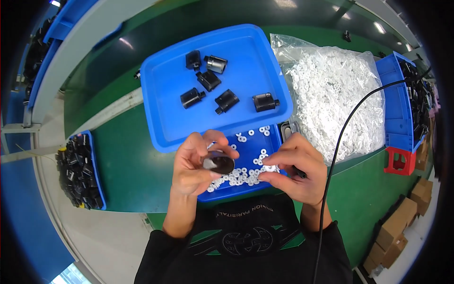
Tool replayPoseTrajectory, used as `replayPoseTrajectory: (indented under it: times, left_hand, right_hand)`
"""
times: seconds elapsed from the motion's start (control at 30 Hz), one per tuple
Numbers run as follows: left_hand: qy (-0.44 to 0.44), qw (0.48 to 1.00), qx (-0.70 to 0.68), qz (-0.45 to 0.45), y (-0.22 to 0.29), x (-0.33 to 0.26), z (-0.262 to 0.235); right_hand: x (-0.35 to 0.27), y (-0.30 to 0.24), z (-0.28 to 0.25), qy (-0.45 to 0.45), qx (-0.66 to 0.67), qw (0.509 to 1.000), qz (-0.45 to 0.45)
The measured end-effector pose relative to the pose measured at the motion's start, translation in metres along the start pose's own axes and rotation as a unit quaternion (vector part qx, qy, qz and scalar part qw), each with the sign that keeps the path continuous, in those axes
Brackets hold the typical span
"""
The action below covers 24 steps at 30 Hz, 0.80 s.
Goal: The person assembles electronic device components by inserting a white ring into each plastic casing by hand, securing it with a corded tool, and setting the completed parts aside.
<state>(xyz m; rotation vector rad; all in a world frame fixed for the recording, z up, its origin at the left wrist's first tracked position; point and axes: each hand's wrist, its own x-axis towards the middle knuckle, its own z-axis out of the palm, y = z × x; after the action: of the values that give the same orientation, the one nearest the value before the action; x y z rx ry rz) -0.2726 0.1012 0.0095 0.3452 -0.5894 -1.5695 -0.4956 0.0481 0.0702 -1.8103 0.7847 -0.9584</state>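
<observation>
My left hand (190, 163) grips a black rounded plastic part (221, 164), its smooth dark end turned toward me. A bit of white shows at the part's far side between my fingers. Close by on the right, my right hand (299, 169) pinches a small white ring washer (270, 168) between thumb and fingertip. Something dark (299, 173) is tucked in that palm, its kind unclear. Both hands are over a small blue tray (246, 191) with many loose white washers (242, 177). A larger blue tray (161, 113) beyond it bears several black parts (227, 101) lying on their sides.
A clear plastic bag (338, 102) full of white washers lies at right. A black cable (341, 128) hangs past my right forearm. Bins of black parts stand left (98, 173) and right (395, 102), the right one above a red stool (399, 161). Cardboard boxes (395, 225) sit lower right.
</observation>
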Motion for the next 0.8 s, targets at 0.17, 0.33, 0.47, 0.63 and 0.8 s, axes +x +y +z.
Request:
replayPoseTrajectory:
  times: [0.17,0.33,0.47,0.63,0.8]
  left_hand:
    - [-0.022,1.000,-0.005,-0.009,-0.018,-0.006,-0.004]
    - [-0.011,0.999,0.031,-0.009,-0.019,-0.013,-0.006]
    - [0.000,0.999,0.047,-0.005,-0.017,-0.011,-0.002]
    - [-0.047,0.999,0.012,0.005,-0.020,-0.008,-0.007]
    - [-0.072,0.997,0.016,0.012,-0.020,-0.007,-0.007]
  right_hand:
    - [0.007,-0.005,0.010,-0.042,0.035,0.997,-0.046]
    - [0.014,-0.001,0.022,-0.089,0.015,0.994,-0.055]
    - [0.010,0.006,0.023,-0.083,-0.003,0.994,-0.072]
    - [0.008,0.009,0.026,-0.075,-0.021,0.994,-0.082]
    - [0.005,0.008,0.029,-0.062,-0.003,0.996,-0.070]
